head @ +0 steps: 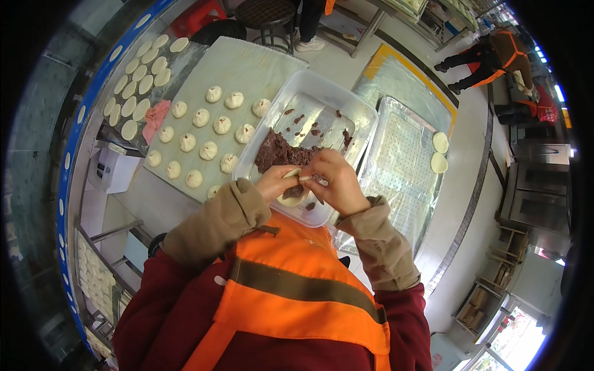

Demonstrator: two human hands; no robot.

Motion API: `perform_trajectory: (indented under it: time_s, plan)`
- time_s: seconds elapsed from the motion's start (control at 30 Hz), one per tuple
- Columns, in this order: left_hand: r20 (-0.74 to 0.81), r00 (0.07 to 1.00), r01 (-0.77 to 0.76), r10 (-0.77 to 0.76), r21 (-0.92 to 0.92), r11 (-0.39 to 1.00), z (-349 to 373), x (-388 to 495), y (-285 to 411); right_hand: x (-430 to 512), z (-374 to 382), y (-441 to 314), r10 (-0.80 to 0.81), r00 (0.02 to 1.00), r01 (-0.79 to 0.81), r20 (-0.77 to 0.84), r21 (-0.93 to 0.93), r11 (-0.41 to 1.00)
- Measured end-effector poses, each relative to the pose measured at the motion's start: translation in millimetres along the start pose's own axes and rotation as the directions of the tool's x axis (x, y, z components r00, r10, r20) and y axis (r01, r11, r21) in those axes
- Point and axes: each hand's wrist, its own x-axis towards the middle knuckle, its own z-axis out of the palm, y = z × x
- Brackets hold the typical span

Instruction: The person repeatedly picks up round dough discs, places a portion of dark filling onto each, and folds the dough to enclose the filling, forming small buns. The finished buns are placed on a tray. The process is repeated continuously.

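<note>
Over the near end of a translucent plastic tub (366,109), my left hand (278,182) holds a round dough wrapper (292,200) with dark filling on it. My right hand (332,181) pinches the wrapper's upper edge and also has a thin tool, partly hidden, between its fingers. Dark reddish-brown paste (278,150) is heaped in the tub beyond my hands, with crumbs scattered on its bottom. To the left, several pleated buns (201,118) stand in rows on a pale board (250,58).
Flat dough rounds (145,84) and a pink cloth (157,121) lie at the far left. At right, a plastic-covered tray (399,139) bears two dough rounds (439,163) at its edge. Beyond are a round stool (264,13) and people, one bending (510,51).
</note>
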Motion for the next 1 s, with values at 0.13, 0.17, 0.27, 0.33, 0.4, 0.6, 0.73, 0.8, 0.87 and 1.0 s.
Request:
perform_trajectory:
  time_s: [0.13,0.17,0.27,0.33,0.4,0.6,0.73,0.8,0.87,1.0]
  plan:
    - [0.122,0.98,0.174,-0.155,-0.169,0.97,-5,8,22,9,-11,11,0.368,0.911,-0.409,0.187,0.287,0.866]
    - [0.176,0.978,0.161,-0.115,-0.278,0.947,-7,6,28,9,-14,13,0.421,0.883,-0.469,0.206,0.342,0.815]
    - [0.065,0.995,0.099,-0.078,-0.454,0.885,-10,-6,34,3,-14,10,0.508,0.848,-0.511,0.152,0.49,0.706]
    - [0.028,0.999,0.039,-0.03,-0.416,0.908,-4,-12,27,-4,-4,3,0.566,0.822,-0.502,0.061,0.546,0.671]
    - [-0.085,0.996,-0.031,0.006,-0.304,0.952,3,-10,17,-11,8,-2,0.453,0.891,-0.418,-0.033,0.328,0.847]
    - [-0.131,0.99,-0.05,0.048,-0.009,0.999,2,-2,2,-13,17,-1,0.344,0.92,-0.304,-0.187,0.211,0.929]
    - [-0.046,0.999,0.025,-0.018,0.144,0.989,-3,-1,5,-12,12,0,0.004,0.991,-0.015,-0.13,-0.081,0.997]
    - [0.073,0.997,-0.028,0.007,0.297,0.954,-5,2,11,-12,7,1,0.013,0.991,-0.02,-0.131,-0.051,0.998]
    - [0.141,0.99,-0.046,0.006,0.282,0.958,-5,3,17,-11,2,4,0.295,0.95,-0.273,-0.098,0.191,0.943]
    - [0.025,0.999,0.038,-0.033,-0.192,0.981,1,-1,23,-13,1,4,0.419,0.907,-0.369,-0.043,0.4,0.839]
